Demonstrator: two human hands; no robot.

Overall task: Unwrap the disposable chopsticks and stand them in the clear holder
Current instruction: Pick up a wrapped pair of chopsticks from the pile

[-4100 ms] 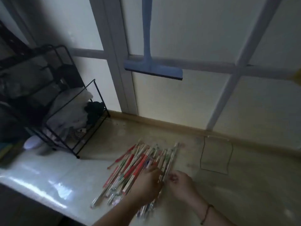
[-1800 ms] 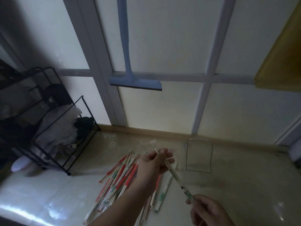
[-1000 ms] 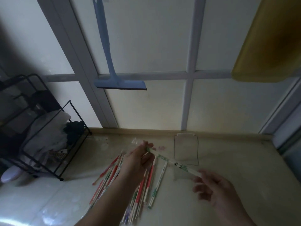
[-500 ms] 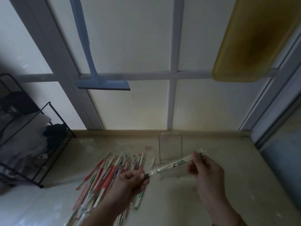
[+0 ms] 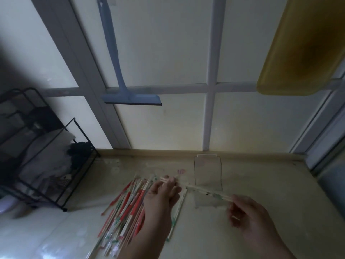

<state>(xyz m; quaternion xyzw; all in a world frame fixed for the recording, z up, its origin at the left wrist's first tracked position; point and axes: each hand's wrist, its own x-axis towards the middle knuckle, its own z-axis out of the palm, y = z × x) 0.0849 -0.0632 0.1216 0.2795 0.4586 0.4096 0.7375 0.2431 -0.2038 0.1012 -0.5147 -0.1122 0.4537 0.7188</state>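
A pile of wrapped disposable chopsticks (image 5: 128,202), in red, green and clear sleeves, lies on the beige counter, and one more wrapped pair (image 5: 178,208) lies just to its right. My left hand (image 5: 162,193) hovers over the pile's right edge, and its fingertips pinch a short pale stick end (image 5: 164,179). My right hand (image 5: 248,215) pinches one end of a long clear sleeve with green print (image 5: 207,192). The sleeve points left toward my left hand; whether sticks are inside is unclear. The clear holder (image 5: 207,171) stands upright just behind the sleeve, by the back ledge.
A black wire rack (image 5: 46,165) with cloths stands at the left on the counter. A blue squeegee (image 5: 119,81) hangs on the window frame above. A yellow board (image 5: 302,43) hangs at the upper right. Open counter (image 5: 261,180) lies right of the holder.
Half a second ago both hands held one wrapped pair between them. Now they are apart: the left has drawn up and left, and the right keeps the sleeve lower down.
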